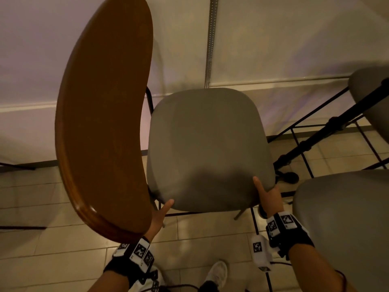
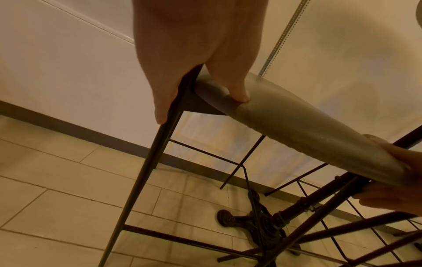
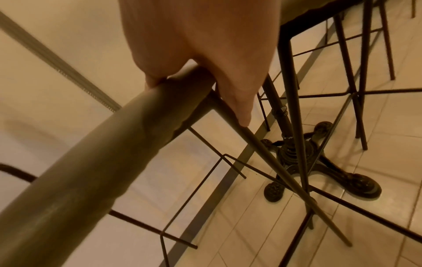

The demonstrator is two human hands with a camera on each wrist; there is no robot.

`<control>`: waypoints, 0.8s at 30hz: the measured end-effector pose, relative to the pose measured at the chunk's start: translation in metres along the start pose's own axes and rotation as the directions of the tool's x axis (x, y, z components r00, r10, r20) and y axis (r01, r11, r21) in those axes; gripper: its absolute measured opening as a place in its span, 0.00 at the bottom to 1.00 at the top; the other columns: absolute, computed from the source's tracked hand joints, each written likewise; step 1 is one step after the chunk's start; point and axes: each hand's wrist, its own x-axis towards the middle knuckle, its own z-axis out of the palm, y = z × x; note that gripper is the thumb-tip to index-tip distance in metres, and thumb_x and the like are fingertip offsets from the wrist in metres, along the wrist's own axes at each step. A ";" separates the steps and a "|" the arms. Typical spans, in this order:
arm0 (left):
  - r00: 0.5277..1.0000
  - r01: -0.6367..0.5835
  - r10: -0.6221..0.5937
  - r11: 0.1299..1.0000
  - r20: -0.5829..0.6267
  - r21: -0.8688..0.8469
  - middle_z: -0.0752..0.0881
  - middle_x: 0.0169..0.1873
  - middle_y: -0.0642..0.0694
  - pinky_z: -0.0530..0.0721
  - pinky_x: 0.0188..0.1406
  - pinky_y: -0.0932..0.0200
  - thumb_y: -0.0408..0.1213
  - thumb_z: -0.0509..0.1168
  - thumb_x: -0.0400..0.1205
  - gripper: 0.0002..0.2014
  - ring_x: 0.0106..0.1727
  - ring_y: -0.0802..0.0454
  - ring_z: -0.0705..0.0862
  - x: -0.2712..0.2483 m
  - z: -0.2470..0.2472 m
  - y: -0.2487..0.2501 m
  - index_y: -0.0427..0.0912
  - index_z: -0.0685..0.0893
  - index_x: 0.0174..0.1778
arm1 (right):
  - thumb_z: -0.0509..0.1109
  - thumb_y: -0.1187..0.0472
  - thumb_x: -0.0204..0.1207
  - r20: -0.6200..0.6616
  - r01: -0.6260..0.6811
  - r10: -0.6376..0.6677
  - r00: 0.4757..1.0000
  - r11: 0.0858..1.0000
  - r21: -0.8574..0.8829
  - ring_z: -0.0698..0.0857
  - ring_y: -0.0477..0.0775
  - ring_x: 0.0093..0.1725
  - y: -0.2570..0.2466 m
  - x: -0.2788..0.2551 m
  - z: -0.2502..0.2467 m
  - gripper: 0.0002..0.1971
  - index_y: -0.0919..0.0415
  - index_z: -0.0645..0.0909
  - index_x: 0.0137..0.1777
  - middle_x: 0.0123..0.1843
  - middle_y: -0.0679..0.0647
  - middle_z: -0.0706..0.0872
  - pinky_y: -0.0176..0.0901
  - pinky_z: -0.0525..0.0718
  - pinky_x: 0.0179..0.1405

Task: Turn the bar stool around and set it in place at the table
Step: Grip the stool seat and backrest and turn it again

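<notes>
Both hands are gripping the bar stool's grey seat [image 1: 207, 148]: left hand [image 1: 161, 216] and right hand [image 1: 270, 199], thumbs above, fingers underneath; turning it well is needing level, even lifting.

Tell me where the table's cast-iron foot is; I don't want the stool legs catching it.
In the right wrist view the cast-iron foot stands on the tiles right of the bar stool, among its thin legs.

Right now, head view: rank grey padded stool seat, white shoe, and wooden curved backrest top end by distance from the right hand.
1. Grey padded stool seat: gripped by the right hand at its near right corner.
2. White shoe: on the floor, below-left.
3. Wooden curved backrest top end: far upper left.
</notes>
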 end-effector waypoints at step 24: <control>0.652 -0.757 0.727 0.611 -0.216 -0.231 0.57 0.83 0.55 0.72 0.69 0.43 0.73 0.71 0.57 0.54 0.81 0.51 0.65 -0.083 -0.120 0.058 0.72 0.50 0.77 | 0.35 0.17 0.56 0.632 0.701 -0.336 0.698 0.146 -0.698 0.36 0.68 0.82 -0.032 -0.027 0.009 0.56 0.48 0.34 0.82 0.84 0.62 0.33 0.68 0.41 0.78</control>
